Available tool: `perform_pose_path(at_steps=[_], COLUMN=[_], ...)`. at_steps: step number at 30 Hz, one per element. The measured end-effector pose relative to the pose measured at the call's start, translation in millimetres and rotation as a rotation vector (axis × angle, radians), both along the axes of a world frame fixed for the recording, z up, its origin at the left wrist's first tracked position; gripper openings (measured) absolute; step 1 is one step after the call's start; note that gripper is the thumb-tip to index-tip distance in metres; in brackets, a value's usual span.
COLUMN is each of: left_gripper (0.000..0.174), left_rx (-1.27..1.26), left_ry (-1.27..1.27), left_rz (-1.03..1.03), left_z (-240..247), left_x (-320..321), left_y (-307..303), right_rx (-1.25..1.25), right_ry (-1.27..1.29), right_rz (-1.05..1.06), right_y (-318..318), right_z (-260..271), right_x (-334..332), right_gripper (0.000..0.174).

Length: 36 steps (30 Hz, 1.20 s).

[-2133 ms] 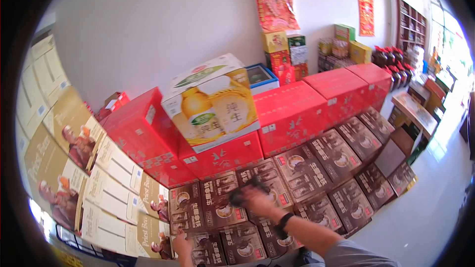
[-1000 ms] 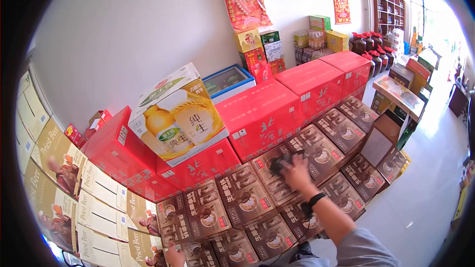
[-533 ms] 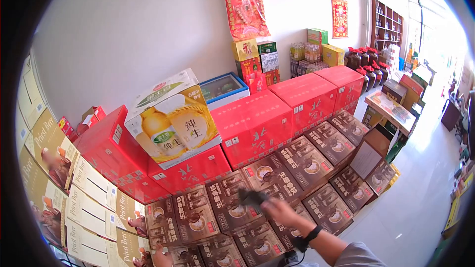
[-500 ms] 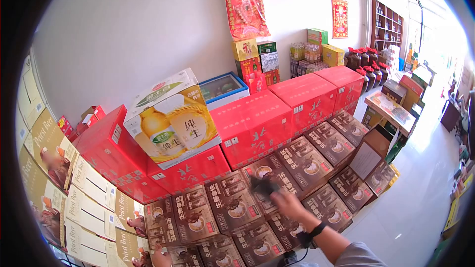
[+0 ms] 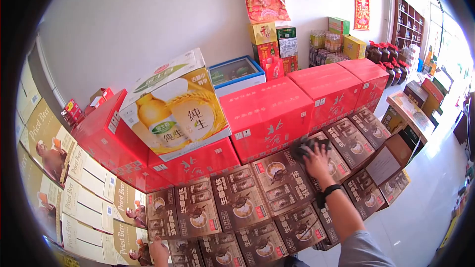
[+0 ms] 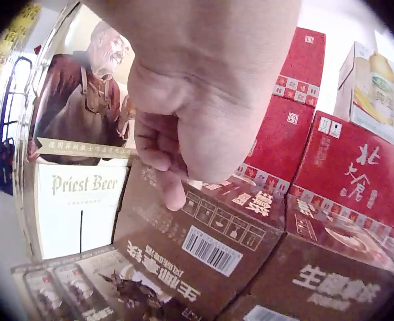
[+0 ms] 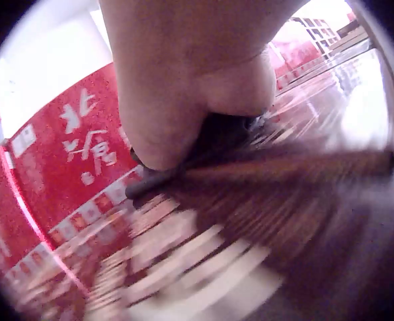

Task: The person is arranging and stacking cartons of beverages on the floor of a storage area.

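My right hand (image 5: 317, 164), with a black band at the wrist, grips a bunched dark cloth (image 5: 299, 150) on the back row of brown cartons (image 5: 278, 180), close to the red boxes. Motion blurs the cartons in the right wrist view, where the cloth (image 7: 218, 137) shows dark beneath the hand. At the front left corner of the stack, my left hand (image 5: 159, 252) rests by the edge of a brown carton (image 6: 203, 231). Its fingers are loosely curled, one fingertip touching the carton in the left wrist view.
Red boxes (image 5: 269, 113) line the back, with a white and yellow beer carton (image 5: 175, 111) on top. Priest Beer cartons (image 5: 89, 205) are stacked at left. A raised brown flap (image 5: 383, 165) stands at the right end, beyond which is shiny floor (image 5: 401, 222).
My right hand has swept the cloth back and forth over the carton tops and is now farther right and back. My left hand stays at the front left corner.
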<state>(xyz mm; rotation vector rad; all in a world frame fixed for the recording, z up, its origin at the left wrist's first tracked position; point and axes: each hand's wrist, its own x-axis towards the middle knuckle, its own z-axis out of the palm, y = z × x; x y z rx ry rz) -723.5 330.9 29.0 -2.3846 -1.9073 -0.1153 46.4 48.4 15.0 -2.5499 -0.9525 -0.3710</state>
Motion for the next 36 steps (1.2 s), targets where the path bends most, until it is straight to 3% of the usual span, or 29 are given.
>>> perform_pose_path(at_steps=[3, 6, 7, 8, 9, 12, 13, 15, 16, 17, 19, 22, 25, 26, 32, 36], left_gripper=[0.032, 0.049, 0.058, 0.059, 0.060, 0.059, 0.059, 0.052, 0.048, 0.027, 0.017, 0.024, 0.031, 0.032, 0.033, 0.033], left_rx=[-0.009, 0.012, 0.016, 0.020, 0.019, 0.160, 0.243, 0.021, -0.089, -0.160, -0.176, -0.227, -0.322, -0.357, -0.325, -0.455], left_ry=[0.036, 0.028, 0.013, -0.035, -0.082, -0.347, -0.453, -0.479, -0.496, -0.864, -0.764, -0.696, -0.789, -0.843, -0.791, -0.834], left_rz=[-0.015, 0.007, 0.001, -0.016, -0.033, -0.188, -0.246, -0.085, 0.006, 0.098, 0.134, 0.313, 0.464, 0.503, 0.487, 0.545], left_z=[3.5, -28.8, -29.5, -23.4, -14.1, -12.2, -9.2, 7.8, 9.2, -24.1, -23.2, -41.6, -64.5, -71.7, -138.6, -125.3], left_x=[2.5, -15.6, -15.3, -11.8, -10.1, -18.7, -24.4, -44.7, -58.9, -81.0, -107.5, -143.5, -171.7, -178.8, -206.7, -213.3], left_y=[-0.5, 9.7, 2.8, -4.6, -13.3, -42.2, -52.1, -86.7, -104.9, -122.2, -158.2, -201.0, -231.5, -241.0, -286.9, -279.4], right_rx=[0.040, 0.095, 0.099, -0.028, -0.116, -0.109, -0.090, -0.064, -0.014, 0.029, 0.067, 0.387, 0.035, -0.200, -0.219, -0.102], right_ry=[-0.010, -0.044, -0.063, 0.128, -0.040, 0.124, 0.320, 0.721, 0.774, 0.826, 0.760, 0.175, 0.174, 0.114, 0.107, 0.109], right_rz=[0.215, 0.465, 0.607, 0.770, 0.926, 1.502, 1.530, 1.564, 1.491, 1.420, 1.099, 0.924, 0.755, 0.738, 0.933, 1.448], right_y=[55.5, 97.4, 104.7, 107.9, 104.3, 82.1, 71.6, 66.9, 69.5, 71.9, 86.6, 147.2, 205.4, 224.6, 288.1, 260.7], right_z=[2.1, -5.4, -5.7, 17.6, 22.9, 13.2, 30.2, 65.0, 77.8, 90.6, 118.5, 86.2, 26.5, -17.2, 13.8, 13.9], right_x=[-87.1, -207.4, -251.3, -306.2, -353.9, -458.0, -466.2, -477.6, -469.8, -452.9, -420.5, -372.2, -370.0, -370.6, -520.2, -628.3], right_gripper=[0.054, 0.059, 0.057, 0.053, 0.052, 0.058, 0.059, 0.063, 0.063, 0.063, 0.053, 0.047, 0.055, 0.056, 0.060, 0.049])
